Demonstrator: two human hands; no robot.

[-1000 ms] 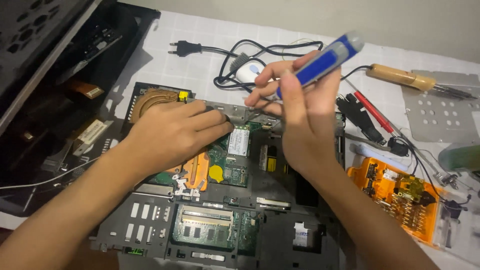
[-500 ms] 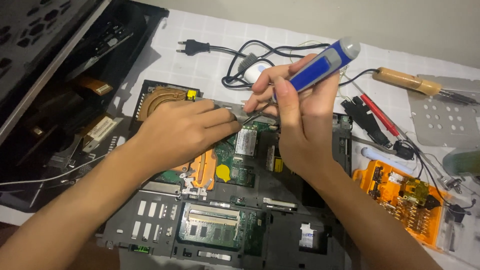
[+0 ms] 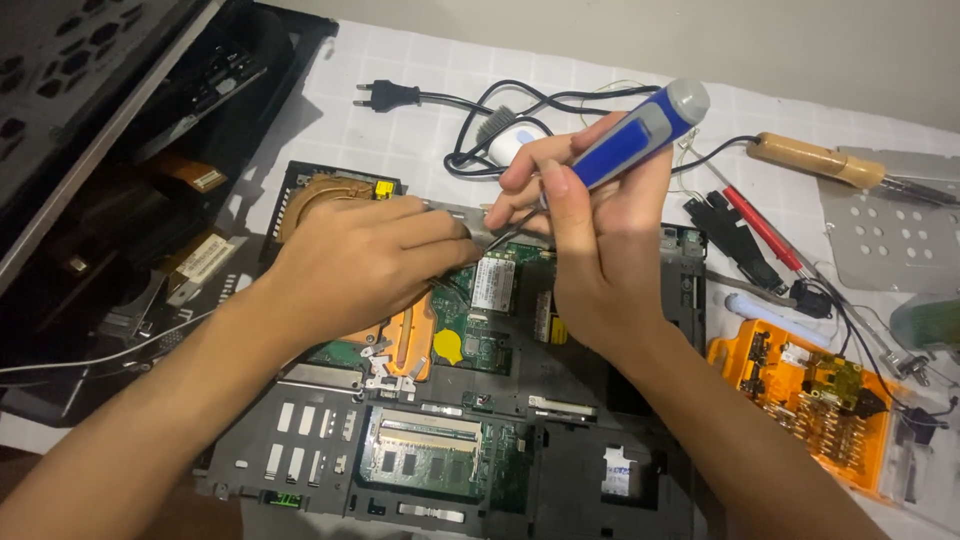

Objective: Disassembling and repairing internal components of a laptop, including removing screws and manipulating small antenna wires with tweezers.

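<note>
The blue-handled screwdriver [image 3: 640, 130] is pinched in the right hand [image 3: 590, 250], thumb and fingers closed round its lower grip, the grey cap tilted up and to the right while the thin shaft runs down-left toward a grey metal strip [image 3: 470, 222] along the far edge of the opened laptop chassis [image 3: 560, 380]. The left hand [image 3: 360, 260] lies palm-down on the board, its fingers drawn together and pressing on that strip just beside the tip; whether it pinches anything underneath cannot be told. Against the frames of a second ago, the hands and tool sit in nearly the same place, the handle leaning a touch differently, so the work looks like small, steady turning at one spot, not a move to a new one. Beneath the left wrist a copper heat pipe [image 3: 410, 335] and the round fan housing [image 3: 320, 195] show, with a green circuit board [image 3: 490, 300] between the hands and a memory bay [image 3: 420, 455] nearer the near edge of the desk. Toward the far edge lies a black power cord with plug [image 3: 385, 96]; at the right, a wooden-handled tool [image 3: 810, 160], a red-handled tool [image 3: 760, 228], a perforated metal plate [image 3: 890, 240] and an orange bit case [image 3: 800, 400]. A black laptop lid [image 3: 110, 220] rests at the left edge.
</note>
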